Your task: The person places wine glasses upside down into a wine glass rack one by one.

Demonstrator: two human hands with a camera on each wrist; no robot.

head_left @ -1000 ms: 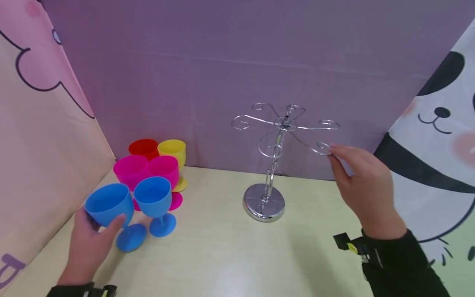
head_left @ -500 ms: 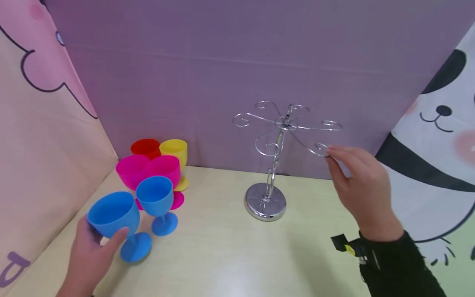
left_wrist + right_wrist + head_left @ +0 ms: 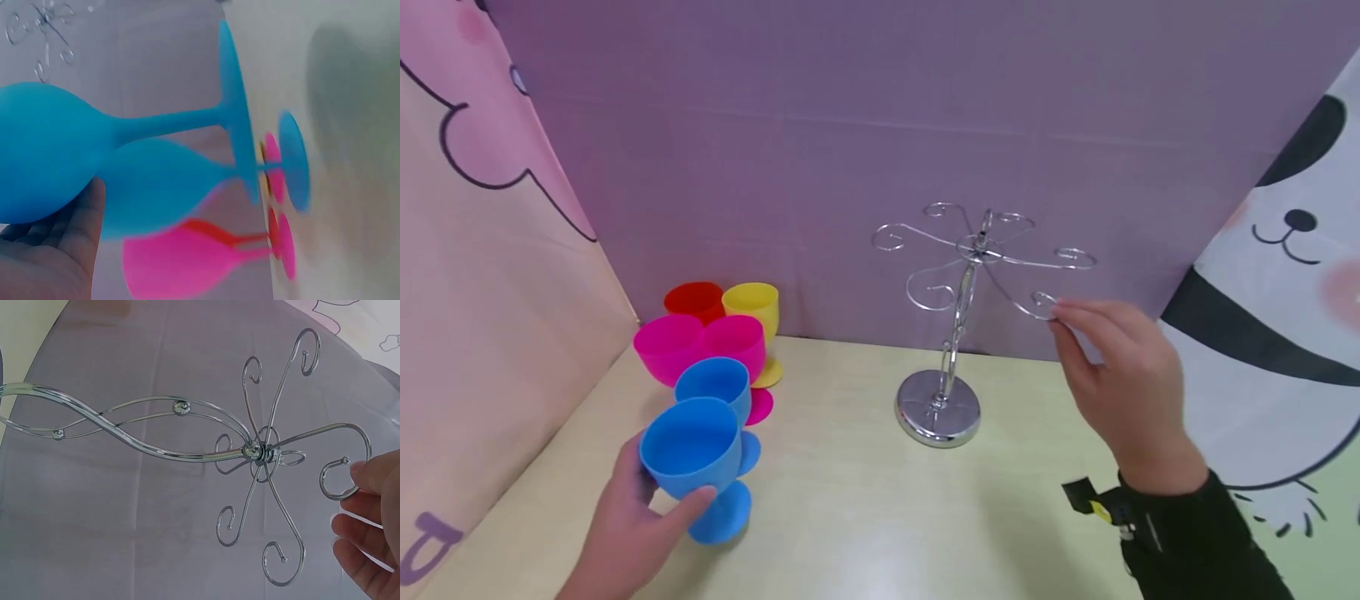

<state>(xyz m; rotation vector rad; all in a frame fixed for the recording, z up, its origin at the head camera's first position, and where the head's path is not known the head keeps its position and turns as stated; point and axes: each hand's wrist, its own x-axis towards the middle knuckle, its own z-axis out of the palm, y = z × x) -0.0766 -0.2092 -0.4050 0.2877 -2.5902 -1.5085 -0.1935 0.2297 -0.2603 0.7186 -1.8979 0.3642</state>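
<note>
My left hand (image 3: 632,517) grips a blue plastic goblet (image 3: 692,454) by its bowl, fingers and thumb around the sides. It is held upright above the table, and its foot (image 3: 234,112) stands off the surface in the left wrist view. Behind it is a second blue goblet (image 3: 715,383), partly covered. A chrome stand (image 3: 937,408) with several curled wire arms rises at centre right. Thumb and fingers of my right hand (image 3: 1127,383) pinch the curled end of the front right arm (image 3: 369,440). The arms bear no goblets.
Two magenta goblets (image 3: 662,346), a red goblet (image 3: 692,300) and a yellow goblet (image 3: 752,304) stand close together at the back left. A purple backdrop (image 3: 835,167) rises behind the pale table (image 3: 850,500). Printed cloth panels close in both sides.
My left hand has carried the blue goblet rightward, in front of the other blue one. The right hand has shifted slightly left with the wire arm, turning the stand's top.
</note>
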